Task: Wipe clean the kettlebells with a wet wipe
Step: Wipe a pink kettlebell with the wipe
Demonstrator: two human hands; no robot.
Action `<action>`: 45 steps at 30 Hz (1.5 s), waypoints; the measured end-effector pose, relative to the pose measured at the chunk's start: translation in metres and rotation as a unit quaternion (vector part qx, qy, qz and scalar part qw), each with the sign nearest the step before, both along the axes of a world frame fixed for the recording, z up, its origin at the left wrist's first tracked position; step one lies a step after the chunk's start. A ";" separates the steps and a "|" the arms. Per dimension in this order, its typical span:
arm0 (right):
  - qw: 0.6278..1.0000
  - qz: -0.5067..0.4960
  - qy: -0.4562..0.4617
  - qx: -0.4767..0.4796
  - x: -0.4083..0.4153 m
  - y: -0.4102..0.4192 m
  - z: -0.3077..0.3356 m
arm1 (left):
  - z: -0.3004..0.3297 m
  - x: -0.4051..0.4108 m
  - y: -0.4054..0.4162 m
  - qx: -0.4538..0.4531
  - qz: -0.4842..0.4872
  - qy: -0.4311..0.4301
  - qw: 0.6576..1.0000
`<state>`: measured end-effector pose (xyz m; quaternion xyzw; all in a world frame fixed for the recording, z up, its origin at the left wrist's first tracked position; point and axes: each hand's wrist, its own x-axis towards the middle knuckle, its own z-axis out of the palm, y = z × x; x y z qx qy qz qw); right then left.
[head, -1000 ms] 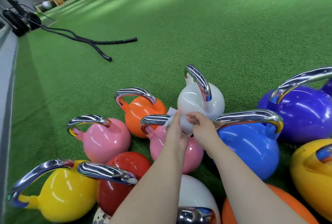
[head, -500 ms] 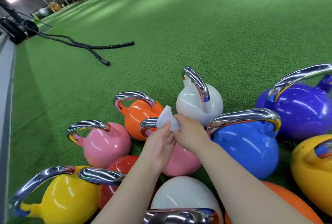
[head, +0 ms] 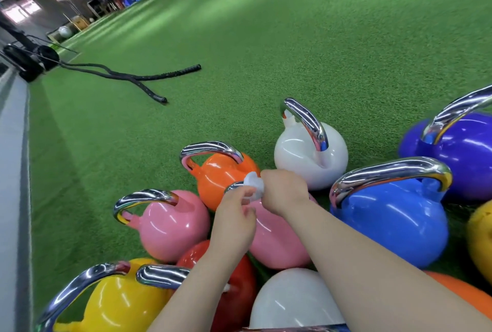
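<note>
Several glossy kettlebells with chrome handles stand clustered on the green turf. A pink kettlebell [head: 277,241] sits in the middle, its handle mostly hidden behind my hands. My right hand [head: 283,190] grips a crumpled white wet wipe [head: 254,184] above that handle. My left hand [head: 237,214] pinches the wipe's lower edge from the left. Around them stand an orange kettlebell [head: 221,174], a white kettlebell [head: 306,158], a blue kettlebell [head: 394,217] and a second pink kettlebell [head: 170,222].
A purple kettlebell [head: 458,153] stands at the right, a yellow kettlebell [head: 119,302], a red kettlebell [head: 237,289] and another white kettlebell [head: 292,302] near me. Black battle ropes [head: 138,78] lie on the turf [head: 292,39] at far left. A grey kerb [head: 13,172] runs along the left.
The wipe has been bunched from a flat sheet into a small wad. Both hands have dropped closer to the middle pink kettlebell's handle.
</note>
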<state>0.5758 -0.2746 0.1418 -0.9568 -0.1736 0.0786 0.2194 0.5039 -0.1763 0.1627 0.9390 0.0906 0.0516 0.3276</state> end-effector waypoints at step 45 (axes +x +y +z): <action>0.847 -0.335 0.206 0.357 -0.007 -0.009 -0.139 | -0.018 0.015 -0.005 0.189 -0.129 -0.199 0.953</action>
